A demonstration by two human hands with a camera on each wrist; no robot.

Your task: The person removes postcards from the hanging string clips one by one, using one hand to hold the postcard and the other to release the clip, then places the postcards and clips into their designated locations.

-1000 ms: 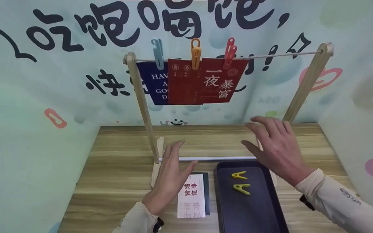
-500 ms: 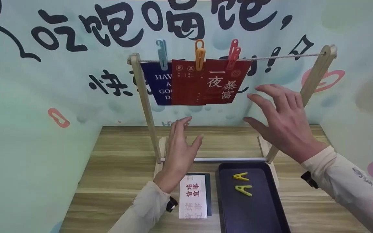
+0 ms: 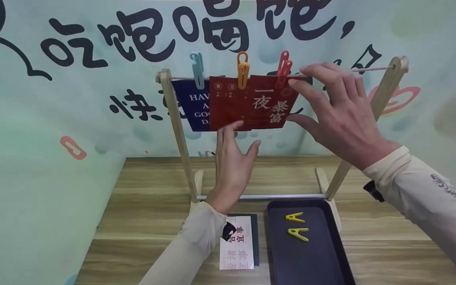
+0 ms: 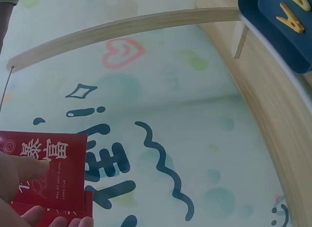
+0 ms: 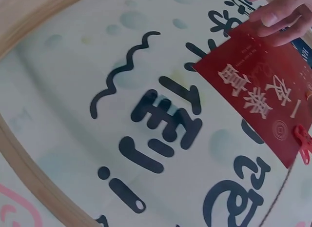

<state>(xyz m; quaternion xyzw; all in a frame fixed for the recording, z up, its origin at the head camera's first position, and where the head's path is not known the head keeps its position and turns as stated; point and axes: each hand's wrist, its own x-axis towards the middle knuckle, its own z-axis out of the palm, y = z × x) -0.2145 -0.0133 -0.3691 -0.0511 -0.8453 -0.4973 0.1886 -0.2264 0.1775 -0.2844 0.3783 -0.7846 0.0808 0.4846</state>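
Note:
A dark blue card and two overlapping red cards, the left one and the right one, hang from a string. A light blue clothespin, an orange clothespin and a red clothespin hold them. My left hand is raised, its fingertips at the lower edge of the left red card; the left wrist view shows its thumb overlapping the right one. Beside the red clothespin and the right red card's edge, my right hand has its fingers and thumb spread apart.
A wooden frame carries the string. On the table, a black tray bears two yellow clothespins. Left of it lies a white printed card on a dark green card, partly behind my left wrist.
Both hands have risen from above the table to the hanging cards. My right hand has come in beside the red clothespin, my left hand up to the cards' lower edge.

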